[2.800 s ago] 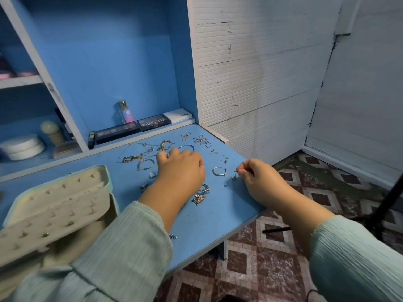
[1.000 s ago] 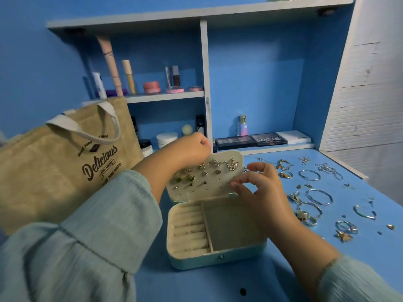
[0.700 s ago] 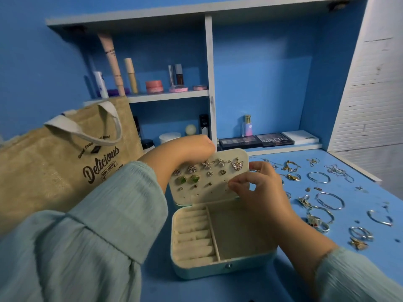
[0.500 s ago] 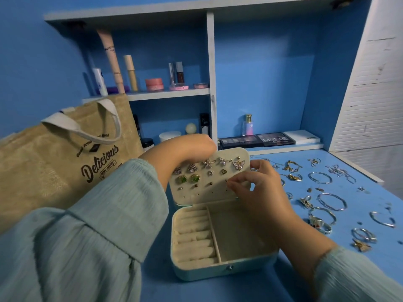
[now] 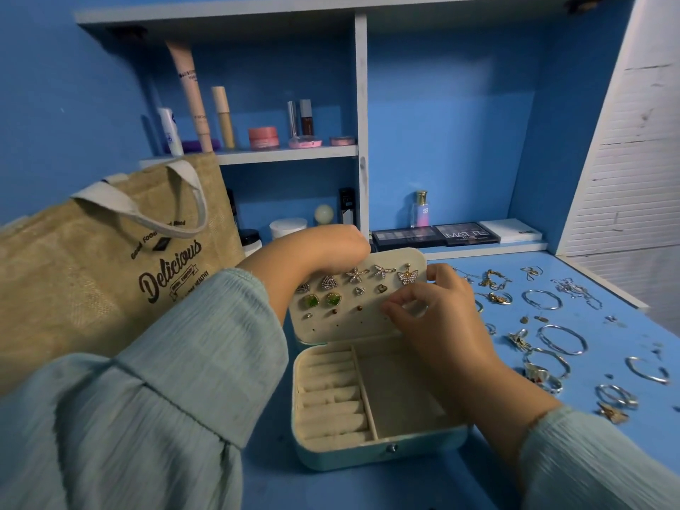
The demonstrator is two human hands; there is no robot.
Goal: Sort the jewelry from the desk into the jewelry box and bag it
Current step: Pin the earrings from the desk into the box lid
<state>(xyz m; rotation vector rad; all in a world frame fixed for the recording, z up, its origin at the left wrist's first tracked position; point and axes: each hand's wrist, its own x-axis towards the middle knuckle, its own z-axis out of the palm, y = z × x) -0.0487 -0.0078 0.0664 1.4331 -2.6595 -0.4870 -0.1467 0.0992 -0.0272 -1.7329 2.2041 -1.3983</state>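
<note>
In the centre of the frame we see the jewelry box [image 5: 371, 450], a rounded pale-green case lined in cream velvet, lying open on the blue desk [image 5: 625, 347]. Its base holds soft ring rolls [image 5: 329, 399] on the left and a smooth bare compartment [image 5: 401, 395] on the right. The lid [image 5: 349, 325] stands tilted up, its padded inner face pierced with small holes and studded with earrings [image 5: 333, 299]: two round green ones, glittering triangles, a flower, butterflies and tiny hearts. Our left hand [image 5: 331, 244] reaches over the lid's top edge from the centre left; its fingers are hidden behind the lid, so we cannot tell how they lie. Our right hand [image 5: 438, 311] is held against the lid's right side, thumb and fingertips curled together as if pinching something tiny, which is too small to make out. To the right, thin silver hoops [image 5: 559, 338], rings and gold pieces lie scattered on the desk, some blurred. At the left stands a coarse jute bag [image 5: 92, 274] with white webbing handles, printed "Delicious", partly cut off by the frame edge and our ribbed teal sleeve [image 5: 176, 380].
</note>
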